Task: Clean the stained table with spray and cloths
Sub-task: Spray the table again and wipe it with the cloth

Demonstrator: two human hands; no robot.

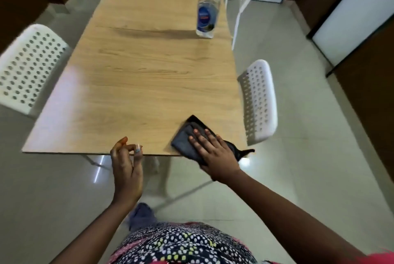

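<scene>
A: What have the hands got?

B: I see the right hand (210,150) flat on the cloth (185,142), fingers straight and spread, pressing it onto the table (136,84) at the near edge, about 5 o'clock on the top. Part of the cloth hangs past the edge and the palm hides its middle. The left hand (126,161) holds nothing; its fingers are loosely curled, tips just over the near edge at 6 o'clock. I can't tell whether they touch the wood.

A: The spray?

B: A clear bottle (207,11) with a blue label stands at 1 o'clock, well apart from the cloth. Its top is cut off by the frame, so I can't make out a nozzle. The label is too blurred to read.

A: Any stain?

B: I only make out a dark streak left of the bottle; shadow or stain, I can't say.

A: Anything else?

B: White chairs (259,102) on both sides, blurred. A bluish bundle (141,215) lies low, by the floor near the person's patterned dress (183,244), too smeared to identify.
</scene>
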